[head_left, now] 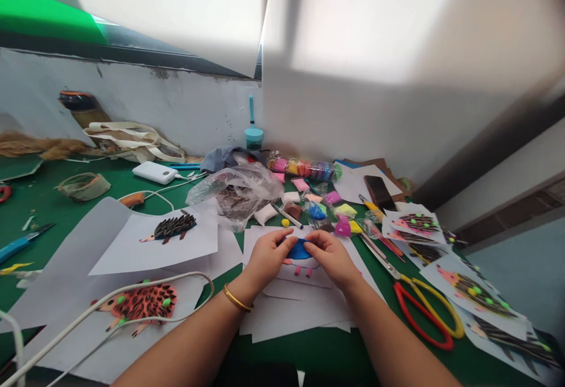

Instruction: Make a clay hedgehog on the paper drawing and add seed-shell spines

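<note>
Both hands meet over a white sheet [304, 302] at the middle of the green table. A flat piece of blue clay [299, 249] lies between them, above a drawn outline with small pink feet [303, 271]. My left hand [270, 253], its wrist in a gold bangle [236, 299], pinches the clay's left edge between thumb and fingers. On the right edge, the thumb and fingers of my right hand [332, 256] are closed. Just beyond the hands sit a small yellow ball [285, 222] and a white marker [289, 216].
Bagged clay packets [318, 210] and a plastic bag of seeds [236, 196] lie beyond the hands. Scissors [424, 299] and hedgehog pictures [477, 293] are right. More hedgehog pictures [174, 227] and a white cable [132, 286] lie left. A phone [378, 192] rests back right.
</note>
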`<state>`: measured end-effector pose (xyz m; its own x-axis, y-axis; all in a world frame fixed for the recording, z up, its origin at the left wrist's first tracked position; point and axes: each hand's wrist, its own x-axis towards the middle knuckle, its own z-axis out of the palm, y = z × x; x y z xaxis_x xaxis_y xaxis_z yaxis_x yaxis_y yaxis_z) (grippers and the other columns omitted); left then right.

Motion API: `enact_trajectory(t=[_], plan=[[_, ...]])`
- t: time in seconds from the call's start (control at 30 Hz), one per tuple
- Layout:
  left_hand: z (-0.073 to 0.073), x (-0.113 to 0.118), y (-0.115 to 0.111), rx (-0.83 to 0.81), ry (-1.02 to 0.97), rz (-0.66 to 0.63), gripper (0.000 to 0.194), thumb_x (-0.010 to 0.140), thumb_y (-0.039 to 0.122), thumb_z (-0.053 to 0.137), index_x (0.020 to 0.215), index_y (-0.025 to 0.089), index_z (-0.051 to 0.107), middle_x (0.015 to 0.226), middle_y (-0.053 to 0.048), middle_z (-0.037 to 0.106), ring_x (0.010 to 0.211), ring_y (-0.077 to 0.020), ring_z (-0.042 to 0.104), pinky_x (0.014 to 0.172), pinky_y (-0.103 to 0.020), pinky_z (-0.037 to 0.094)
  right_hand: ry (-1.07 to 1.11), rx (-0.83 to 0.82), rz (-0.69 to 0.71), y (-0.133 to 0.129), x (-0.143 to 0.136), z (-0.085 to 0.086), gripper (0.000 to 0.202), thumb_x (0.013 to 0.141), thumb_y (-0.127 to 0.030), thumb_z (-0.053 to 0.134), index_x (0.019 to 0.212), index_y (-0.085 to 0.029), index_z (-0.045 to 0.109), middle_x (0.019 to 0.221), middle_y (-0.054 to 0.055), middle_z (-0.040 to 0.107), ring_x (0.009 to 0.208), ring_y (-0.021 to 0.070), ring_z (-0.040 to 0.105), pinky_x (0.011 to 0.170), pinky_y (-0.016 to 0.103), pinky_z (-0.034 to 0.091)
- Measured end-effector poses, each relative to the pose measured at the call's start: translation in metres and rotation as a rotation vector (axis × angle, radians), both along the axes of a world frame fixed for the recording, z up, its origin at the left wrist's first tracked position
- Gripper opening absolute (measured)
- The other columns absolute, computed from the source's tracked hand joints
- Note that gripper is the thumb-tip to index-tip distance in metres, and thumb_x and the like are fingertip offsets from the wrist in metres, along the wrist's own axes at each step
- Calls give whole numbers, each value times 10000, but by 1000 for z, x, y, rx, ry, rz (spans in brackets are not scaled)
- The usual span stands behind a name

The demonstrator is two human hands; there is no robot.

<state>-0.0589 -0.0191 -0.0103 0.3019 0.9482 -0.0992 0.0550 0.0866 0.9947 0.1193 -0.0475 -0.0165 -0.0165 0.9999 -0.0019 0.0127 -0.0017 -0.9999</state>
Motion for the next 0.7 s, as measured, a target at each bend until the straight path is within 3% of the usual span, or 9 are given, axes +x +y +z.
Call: enact_trajectory(t=[0.07,0.17,0.23,0.37,0.43,0.53,0.6,0.7], plan=[[2,-1,-1,82,55,-28,440,804,417,693,1195,217,695,1033,-77,707,836,-216,665,623,-317,589,-23,12,19,0,-1,0,349,740,-500,749,822,-182,633,766,10,654,713,166,597,679,305,472],[2,-1,-1,299,191,-9,187,797,340,697,905,209,777,879,-58,719,847,-211,650,747,-322,570,-22,21,8,-1,-2,1,367,727,-482,767,900,-186,636,815,17,665,759,178,619,703,314,486],[2,-1,-1,289,178,41,173,800,344,680,802,194,765,825,-54,708,804,-206,647,721,-321,571,13,20,0,-2,-3,2,427,702,-456,795,991,-200,614,870,21,673,821,190,638,741,321,496],[1,1,-2,42,-2,34,313,799,450,660,887,163,747,891,-74,703,757,-221,663,552,-304,570,62,-14,39,-2,-4,3,458,705,-430,794,1038,-210,569,857,18,679,814,191,654,751,330,496],[2,1,-2,66,15,29,363,827,467,632,1004,170,744,969,-90,712,819,-234,667,577,-304,572,58,-14,40,-2,-5,4,460,715,-408,781,1061,-214,547,804,0,665,759,179,648,710,319,491],[4,-1,-2,220,95,17,414,868,438,602,1209,218,685,1044,-77,719,908,-230,657,733,-325,562,13,-7,45,-4,-6,5,482,723,-354,759,1115,-221,513,731,-38,619,654,147,604,611,276,456],[5,-2,-1,326,162,-10,319,850,411,634,1084,220,737,966,-61,727,903,-225,645,810,-333,526,-19,-12,53,-6,-8,6,489,735,-318,734,1150,-223,493,707,-57,587,605,128,562,559,252,424],[6,-2,-1,392,258,-3,271,848,412,619,741,190,730,767,-47,692,779,-204,612,726,-304,482,-49,-13,74,-8,-9,8,507,739,-273,706,1190,-224,478,710,-65,559,591,116,532,529,236,406]])
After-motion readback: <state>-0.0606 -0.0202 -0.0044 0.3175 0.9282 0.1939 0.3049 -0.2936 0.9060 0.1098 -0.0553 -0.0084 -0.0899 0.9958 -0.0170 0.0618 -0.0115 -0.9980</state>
